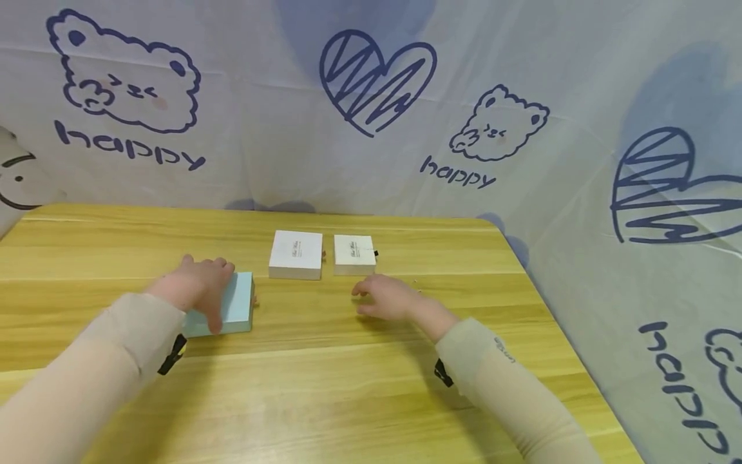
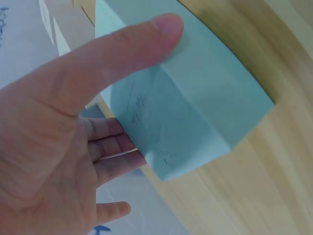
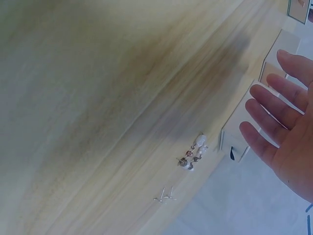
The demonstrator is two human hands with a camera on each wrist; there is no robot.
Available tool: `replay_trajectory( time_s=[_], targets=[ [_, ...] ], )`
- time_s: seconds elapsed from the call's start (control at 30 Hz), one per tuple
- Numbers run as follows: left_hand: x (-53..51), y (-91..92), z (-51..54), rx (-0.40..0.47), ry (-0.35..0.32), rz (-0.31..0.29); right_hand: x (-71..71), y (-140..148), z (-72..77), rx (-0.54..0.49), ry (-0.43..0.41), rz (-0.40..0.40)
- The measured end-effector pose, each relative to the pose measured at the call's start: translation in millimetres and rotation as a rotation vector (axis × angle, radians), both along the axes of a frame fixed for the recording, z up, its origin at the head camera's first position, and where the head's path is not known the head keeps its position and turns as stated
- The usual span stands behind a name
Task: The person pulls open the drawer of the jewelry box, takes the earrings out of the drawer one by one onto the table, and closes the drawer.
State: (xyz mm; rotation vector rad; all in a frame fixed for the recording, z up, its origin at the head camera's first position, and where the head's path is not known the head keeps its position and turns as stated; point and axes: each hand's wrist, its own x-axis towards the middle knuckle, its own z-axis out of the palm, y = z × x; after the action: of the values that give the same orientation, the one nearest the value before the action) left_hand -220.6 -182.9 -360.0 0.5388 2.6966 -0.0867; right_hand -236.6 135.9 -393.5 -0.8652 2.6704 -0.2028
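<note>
The blue box (image 1: 238, 298), pinched in my left hand (image 1: 199, 285), risked slipping if that grip slackened, my right hand (image 1: 387, 298) loosely spread.

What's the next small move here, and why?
Probably bring the right hand to the small tab on the light blue box: the left hand spans that box, thumb at its near side, while the right hand holds nothing and the tab sticks out on the side facing it.
</note>
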Motion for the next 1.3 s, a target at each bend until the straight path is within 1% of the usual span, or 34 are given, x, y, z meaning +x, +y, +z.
replay_trajectory(
  time_s=[0.1, 0.37, 0.47, 0.77, 1.03, 1.2, 1.3],
  targets=[
    [2.4, 11.3, -0.1, 0.017, -0.013, -0.011, -0.3, 0.0, -1.3, 0.002, -0.004, 0.001],
    [4.6, 39.5, -1.6, 0.029, -0.003, -0.051, 0.2, -1.1, -1.7, 0.004, -0.007, 0.005],
    [4.4, 49.3, -2.2, 0.030, 0.003, -0.059, 0.2, -1.4, -1.5, 0.005, -0.006, 0.005],
    [0.6, 76.3, -9.1, 0.050, 0.021, -0.098, 0.3, -3.7, 0.0, 0.004, -0.005, 0.010],
    [-1.0, 95.0, -12.3, 0.034, 0.080, -0.161, -1.2, -5.0, 0.3, 0.009, -0.012, 0.006],
    [-1.9, 102.6, -16.3, 0.053, 0.086, -0.159, -2.8, -5.9, -1.7, 0.009, -0.007, 0.010],
    [-2.9, 106.4, -19.2, 0.048, 0.086, -0.160, -3.8, -6.6, -2.5, 0.003, -0.007, 0.023]
  ],
)
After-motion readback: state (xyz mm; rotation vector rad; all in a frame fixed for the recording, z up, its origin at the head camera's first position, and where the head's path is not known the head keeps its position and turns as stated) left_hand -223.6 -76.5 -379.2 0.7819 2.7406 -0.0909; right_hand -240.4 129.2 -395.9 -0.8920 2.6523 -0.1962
